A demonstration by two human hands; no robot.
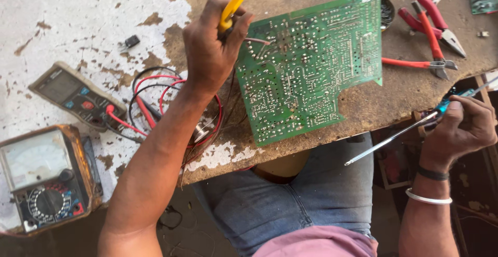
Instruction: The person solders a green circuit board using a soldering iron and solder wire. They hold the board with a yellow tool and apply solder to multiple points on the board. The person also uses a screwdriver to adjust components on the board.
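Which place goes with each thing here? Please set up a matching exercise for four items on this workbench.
Things:
1. circuit board
2. yellow-handled tool
3. screwdriver
4. red-handled pliers

Places:
A. gripped in the left hand
B. lying at the bench's far right
C. flat on the bench, solder side up
D. in the right hand, off the bench edge

Pairs: 1-C, 2-A, 3-D, 4-B

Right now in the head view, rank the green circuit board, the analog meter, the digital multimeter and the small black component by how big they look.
1. Green circuit board
2. Analog meter, though it sits nearer the camera
3. Digital multimeter
4. Small black component
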